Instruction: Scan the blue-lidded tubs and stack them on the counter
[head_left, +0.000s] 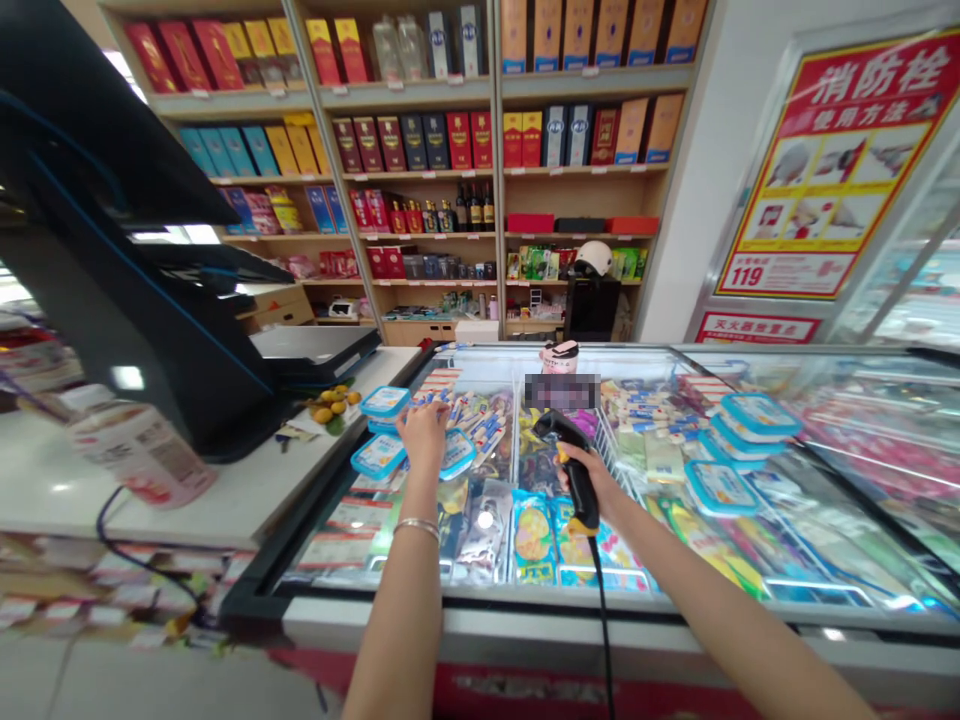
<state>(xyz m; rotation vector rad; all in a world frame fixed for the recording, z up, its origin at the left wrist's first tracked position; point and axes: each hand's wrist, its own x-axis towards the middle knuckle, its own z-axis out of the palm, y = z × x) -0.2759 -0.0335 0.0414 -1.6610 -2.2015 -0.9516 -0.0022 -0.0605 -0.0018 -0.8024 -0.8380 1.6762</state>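
Observation:
My right hand (592, 478) is closed around the handle of a black barcode scanner (571, 462), its head aimed forward and its cable hanging down toward me. My left hand (423, 432) reaches over the glass lid of a freezer chest (525, 592), fingers curled down onto a small blue-rimmed tub (456, 452). Two more of these tubs (384, 402) lie just left of that hand. I cannot tell whether the fingers grip the tub or only touch it. A silver bracelet circles my left wrist.
A stack of the same blue tubs (739, 440) sits on the freezer lid at right. A black checkout terminal (112, 260) and a bottle (135, 450) stand on the white counter at left, with small yellow fruit (330, 405). Shelves of boxed goods (450, 140) fill the back wall.

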